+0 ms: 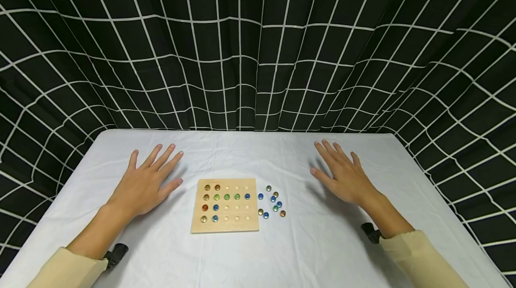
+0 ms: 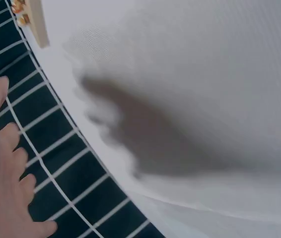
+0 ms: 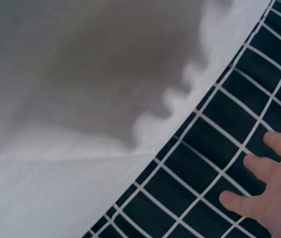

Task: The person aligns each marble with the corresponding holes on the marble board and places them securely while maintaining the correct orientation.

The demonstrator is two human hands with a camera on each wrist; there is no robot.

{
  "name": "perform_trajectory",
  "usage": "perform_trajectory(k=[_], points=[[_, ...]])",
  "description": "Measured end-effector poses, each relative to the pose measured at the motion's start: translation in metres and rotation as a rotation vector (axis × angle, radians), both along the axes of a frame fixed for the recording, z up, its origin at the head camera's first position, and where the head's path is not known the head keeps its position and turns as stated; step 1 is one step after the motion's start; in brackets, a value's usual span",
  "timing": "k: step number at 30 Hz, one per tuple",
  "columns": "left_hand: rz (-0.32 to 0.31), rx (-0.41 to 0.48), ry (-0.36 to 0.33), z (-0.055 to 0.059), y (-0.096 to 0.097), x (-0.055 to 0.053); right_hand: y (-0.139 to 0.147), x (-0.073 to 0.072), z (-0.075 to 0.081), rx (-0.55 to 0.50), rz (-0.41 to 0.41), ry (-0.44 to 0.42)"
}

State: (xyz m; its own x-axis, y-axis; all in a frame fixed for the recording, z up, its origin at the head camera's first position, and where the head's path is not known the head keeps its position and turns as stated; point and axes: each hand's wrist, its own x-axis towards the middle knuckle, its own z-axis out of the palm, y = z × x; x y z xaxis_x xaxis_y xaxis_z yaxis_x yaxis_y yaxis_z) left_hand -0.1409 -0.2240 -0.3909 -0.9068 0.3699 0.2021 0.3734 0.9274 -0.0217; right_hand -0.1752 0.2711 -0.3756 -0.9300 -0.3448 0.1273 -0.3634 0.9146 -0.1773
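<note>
My left hand (image 1: 141,185) is spread flat over the cloth, left of a light wooden board (image 1: 238,228), holding nothing. Over on the right, my right hand (image 1: 346,176) also has its fingers straight, and it too is bare of any object. The board has rows of round hollows. Glass marbles fill its two left columns, and its second row from the back runs full across with green marbles (image 1: 227,196) and a blue marble (image 1: 247,196) at the end. Several loose marbles (image 1: 279,204), blue, green and brownish, lie close beside the board's right edge.
A white cloth (image 1: 306,252) covers the table. Behind and at both sides hangs a black curtain (image 1: 242,55) with a white grid. Dark wrist cameras show under the left sleeve (image 1: 68,270) and at the right sleeve (image 1: 419,256).
</note>
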Motion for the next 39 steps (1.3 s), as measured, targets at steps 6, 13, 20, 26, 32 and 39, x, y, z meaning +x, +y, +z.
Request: perform_trajectory(k=[6,13,20,26,32,39], points=[[-0.054,0.014,-0.102,0.001,0.012,0.01,-0.012,0.007,0.0,-0.105,0.072,-0.057],[-0.148,0.029,-0.125,-0.006,0.022,0.018,-0.022,0.013,0.001,-0.251,0.192,-0.116],[-0.202,0.038,-0.14,-0.014,0.029,0.021,-0.032,0.02,-0.004,-0.408,0.254,-0.238],[-0.226,0.032,-0.165,-0.02,0.033,0.022,-0.039,0.022,-0.009,-0.526,0.317,-0.291],[-0.216,0.039,-0.185,-0.021,0.032,0.023,-0.045,0.027,-0.013,-0.537,0.325,-0.357],[-0.21,0.037,-0.206,-0.021,0.033,0.023,-0.051,0.031,-0.018,-0.517,0.349,-0.413]])
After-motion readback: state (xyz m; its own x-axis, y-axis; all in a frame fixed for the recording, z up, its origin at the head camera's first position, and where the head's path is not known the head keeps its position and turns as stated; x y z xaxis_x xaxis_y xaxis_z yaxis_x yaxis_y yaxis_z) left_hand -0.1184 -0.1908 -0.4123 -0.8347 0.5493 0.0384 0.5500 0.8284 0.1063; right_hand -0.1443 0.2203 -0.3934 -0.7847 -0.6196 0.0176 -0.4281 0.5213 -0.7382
